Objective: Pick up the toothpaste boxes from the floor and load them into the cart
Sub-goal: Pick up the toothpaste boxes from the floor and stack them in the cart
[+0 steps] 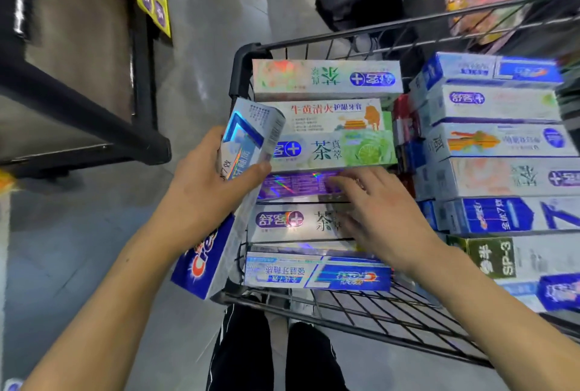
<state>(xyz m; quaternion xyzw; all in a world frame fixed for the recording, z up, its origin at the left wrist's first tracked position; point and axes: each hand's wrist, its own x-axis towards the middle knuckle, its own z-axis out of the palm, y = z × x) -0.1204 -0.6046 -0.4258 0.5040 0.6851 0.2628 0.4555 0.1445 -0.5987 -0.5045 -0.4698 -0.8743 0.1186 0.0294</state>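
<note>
Loading stage: late; cart well stocked, one toothpaste box in hand.

The wire-mesh cart (314, 40), black metal with an open grid floor, fills the frame from 12 to 4 o'clock. It holds two rows of rectangular cardboard toothpaste boxes (326, 80) laid flat, most glossy, some with holographic foil. A bare strip of grid remains at 5 o'clock, so capacity is judged not exhausted. The grey floor (78, 249) at 8 o'clock is smooth; no loose boxes show on it. The left hand (201, 183), at 9 o'clock of the cart, grips a long blue-and-silver Crest box (248, 136) just beside the rim. The right hand (386, 211) lies flat, fingers straight, on the stacked boxes at centre.
</note>
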